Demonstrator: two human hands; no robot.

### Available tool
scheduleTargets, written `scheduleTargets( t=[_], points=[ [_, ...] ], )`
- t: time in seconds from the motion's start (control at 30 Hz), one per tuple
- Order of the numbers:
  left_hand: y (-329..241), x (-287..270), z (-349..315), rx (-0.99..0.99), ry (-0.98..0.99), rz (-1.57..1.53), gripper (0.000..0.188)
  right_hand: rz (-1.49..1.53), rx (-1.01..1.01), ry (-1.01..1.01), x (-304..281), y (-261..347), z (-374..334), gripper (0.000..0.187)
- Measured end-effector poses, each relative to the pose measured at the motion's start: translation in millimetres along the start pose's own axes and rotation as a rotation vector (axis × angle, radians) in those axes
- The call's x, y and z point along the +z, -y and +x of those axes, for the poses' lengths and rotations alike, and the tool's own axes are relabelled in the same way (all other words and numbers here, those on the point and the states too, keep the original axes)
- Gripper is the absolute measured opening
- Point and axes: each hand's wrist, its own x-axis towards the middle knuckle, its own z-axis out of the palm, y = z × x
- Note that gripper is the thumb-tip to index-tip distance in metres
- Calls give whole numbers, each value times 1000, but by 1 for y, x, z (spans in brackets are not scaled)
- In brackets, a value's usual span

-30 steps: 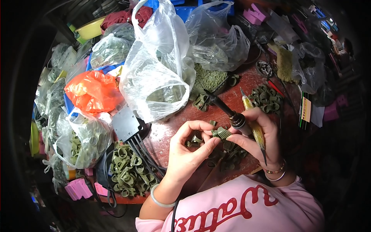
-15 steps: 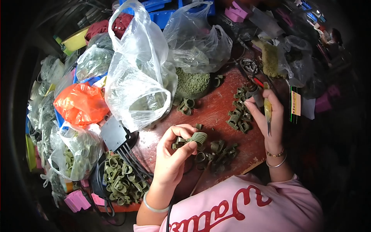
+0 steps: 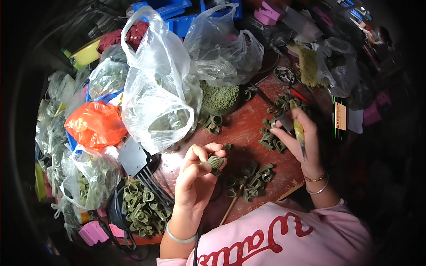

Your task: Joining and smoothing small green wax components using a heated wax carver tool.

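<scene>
My left hand (image 3: 195, 177) pinches a small olive-green ribbed ring-like part (image 3: 215, 162) between thumb and fingers, above the red tabletop. In my right hand (image 3: 306, 137) is a grey cylindrical tool (image 3: 284, 120), its dark slim shaft pointing away and to the left. A yellow-handled tool (image 3: 299, 132) with a thin pointed metal end lies along the same hand, its point toward my wrist. Similar green parts lie in a cluster (image 3: 267, 139) beside my right hand, and others (image 3: 258, 181) lie between my hands. A thin brown stick (image 3: 231, 205) rests near the latter.
A large clear plastic bag (image 3: 157, 93) stands at the back, beside a mound of green granules (image 3: 219, 96). A heap of green parts (image 3: 142, 208) lies at left, near black cables and a grey plate (image 3: 133, 156). An orange bag (image 3: 95, 124) sits farther left.
My left hand has drawn slightly left and turned the ribbed part. The right hand has moved a little left and nearer, and its grey tool has shifted with it.
</scene>
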Motion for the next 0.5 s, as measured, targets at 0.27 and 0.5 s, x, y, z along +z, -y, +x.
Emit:
scheduleTargets(
  t=[0.27,0.5],
  points=[
    [-6,15,-2,-85,-37,132,35,267,-50,209,13,45,-13,31],
    [2,17,-4,-10,13,447,37,332,-96,280,28,49,-16,31]
  ],
)
